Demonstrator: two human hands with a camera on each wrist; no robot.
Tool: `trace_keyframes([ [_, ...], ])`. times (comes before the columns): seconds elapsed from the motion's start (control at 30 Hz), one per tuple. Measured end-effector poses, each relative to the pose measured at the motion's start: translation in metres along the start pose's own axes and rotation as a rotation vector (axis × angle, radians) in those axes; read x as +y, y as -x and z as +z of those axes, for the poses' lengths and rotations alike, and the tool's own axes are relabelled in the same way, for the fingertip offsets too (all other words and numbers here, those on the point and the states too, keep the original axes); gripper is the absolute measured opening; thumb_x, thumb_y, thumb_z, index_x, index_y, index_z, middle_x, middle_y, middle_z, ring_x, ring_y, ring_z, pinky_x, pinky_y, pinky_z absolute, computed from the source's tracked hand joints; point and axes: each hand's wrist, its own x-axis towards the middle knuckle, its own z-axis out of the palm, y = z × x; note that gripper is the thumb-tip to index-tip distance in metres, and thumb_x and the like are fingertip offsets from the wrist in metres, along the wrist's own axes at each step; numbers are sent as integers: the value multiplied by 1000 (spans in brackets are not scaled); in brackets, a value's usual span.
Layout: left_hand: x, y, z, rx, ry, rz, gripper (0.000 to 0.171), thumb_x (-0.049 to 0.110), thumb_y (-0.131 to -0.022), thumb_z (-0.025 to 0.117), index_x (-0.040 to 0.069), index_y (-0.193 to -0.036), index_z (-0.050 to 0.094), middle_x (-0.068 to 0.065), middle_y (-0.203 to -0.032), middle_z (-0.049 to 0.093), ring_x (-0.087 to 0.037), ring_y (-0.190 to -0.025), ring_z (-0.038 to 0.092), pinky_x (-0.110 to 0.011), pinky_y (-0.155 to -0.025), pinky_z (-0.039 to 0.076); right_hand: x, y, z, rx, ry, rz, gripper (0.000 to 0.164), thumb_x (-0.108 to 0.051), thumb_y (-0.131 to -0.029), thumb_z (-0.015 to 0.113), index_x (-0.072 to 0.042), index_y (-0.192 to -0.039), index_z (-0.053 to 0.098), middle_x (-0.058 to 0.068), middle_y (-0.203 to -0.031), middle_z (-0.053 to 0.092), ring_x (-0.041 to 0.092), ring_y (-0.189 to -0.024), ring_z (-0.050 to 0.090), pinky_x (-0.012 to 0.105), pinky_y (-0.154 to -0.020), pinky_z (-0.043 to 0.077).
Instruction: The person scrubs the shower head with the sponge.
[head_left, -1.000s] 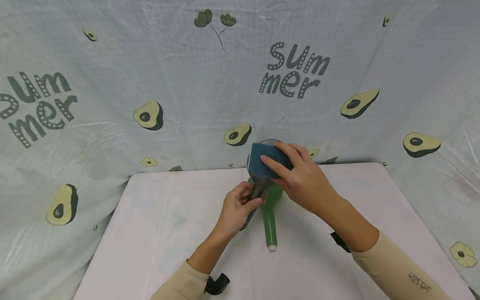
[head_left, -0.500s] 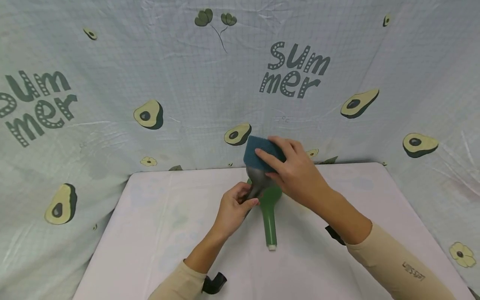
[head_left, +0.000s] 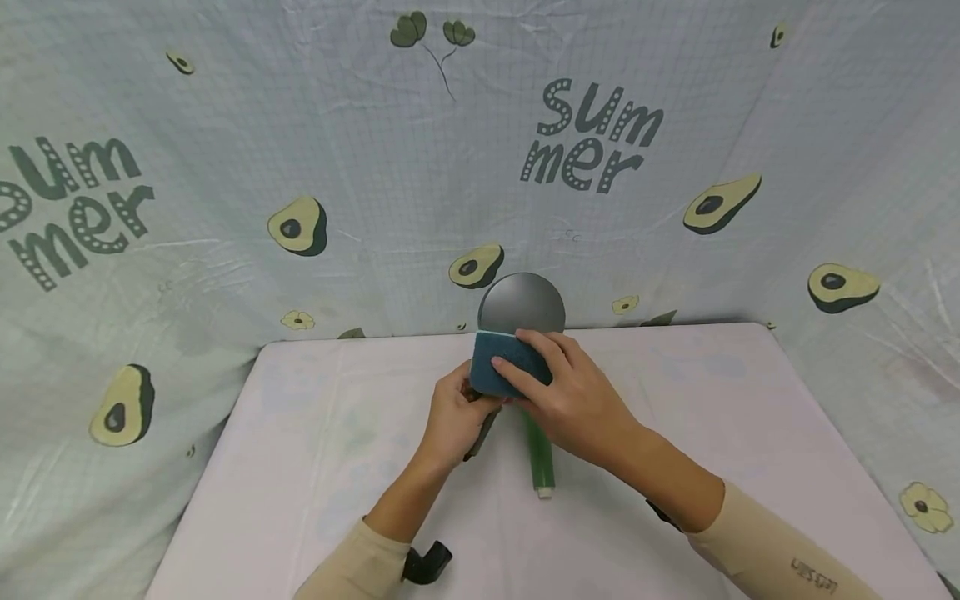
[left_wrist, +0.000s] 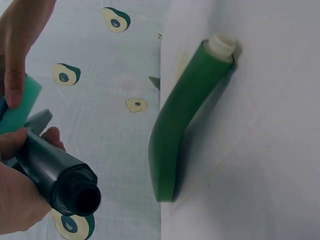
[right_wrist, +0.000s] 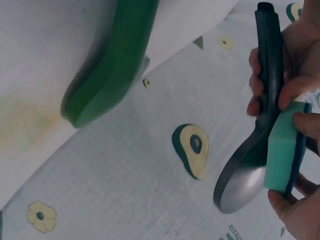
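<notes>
My left hand [head_left: 454,423] grips the dark handle of a grey hand-held shower head [head_left: 522,302], whose round, smooth silver face points upward. In the left wrist view, the handle's hollow threaded end shows. My right hand [head_left: 581,404] pinches a sponge [head_left: 483,352] with a dark blue scouring side and a teal foam side. The foam lies against the shower head where the face narrows to the handle, as the right wrist view shows. Below the hands, a green shower head [left_wrist: 175,120] with a white threaded end lies on the table; in the head view its head is hidden.
A pale tabletop [head_left: 360,467] stands under the hands, its far edge against a cloth backdrop [head_left: 375,167] printed with avocados and lettering. Black curved pieces [head_left: 429,563] sit at the wrists, beside the sleeves.
My right hand has drawn the sponge down from the silver face toward the handle, uncovering the face. The left hand keeps its hold and shifts slightly left. The green shower head stays put.
</notes>
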Motion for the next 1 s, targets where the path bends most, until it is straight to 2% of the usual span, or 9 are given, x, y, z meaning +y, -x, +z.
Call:
trace_keyframes([
  [0.17,3,1,-1,-34,44,-13,25,-2,-97,68,-3,-122,64,-24,-108,76,-42,-96,74,-23,-82,59,22,-7,-8,41,-112,88,66,-22,-87,86,-19,-146,58,25,-150,47,45,-130,51,56,-103,53],
  [0.23,3,2,-2,-50,60,-17,25,-2,-97,68,-2,-122,65,-23,-110,76,-46,-98,72,-22,-83,58,34,-12,-14,53,-145,141,66,-21,-88,84,-18,-148,56,25,-151,45,46,-133,49,59,-104,51],
  [0.43,2,4,-2,-97,84,27,27,-1,-100,65,-4,-126,62,-26,-114,73,-44,-96,72,-23,-86,59,64,-24,-32,29,-206,321,63,-20,-94,77,-16,-152,52,24,-156,41,46,-142,42,64,-110,45],
  [0.53,2,4,-2,-121,108,39,28,1,-101,63,-5,-128,60,-29,-116,72,-41,-95,73,-25,-86,60,68,-23,-33,27,-213,360,62,-19,-95,76,-15,-152,51,25,-156,41,48,-142,41,65,-110,43],
  [0.63,3,5,-2,-113,122,22,28,2,-101,63,-5,-129,60,-29,-116,72,-42,-94,74,-25,-83,61,60,-19,-26,28,-191,307,63,-21,-94,78,-15,-152,52,27,-155,42,49,-140,43,65,-108,45],
  [0.8,4,4,0,-50,112,-10,27,1,-101,63,-4,-128,60,-25,-112,74,-42,-91,74,-27,-79,62,30,-7,-6,49,-138,169,66,-23,-90,82,-17,-150,54,28,-151,45,47,-132,50,60,-103,52],
  [1.0,4,2,0,22,94,-9,22,1,-101,61,-6,-123,61,-23,-106,73,-23,-83,75,-30,-76,63,-2,4,10,55,-79,94,70,-27,-86,85,-17,-149,55,29,-147,46,45,-122,54,54,-95,57],
])
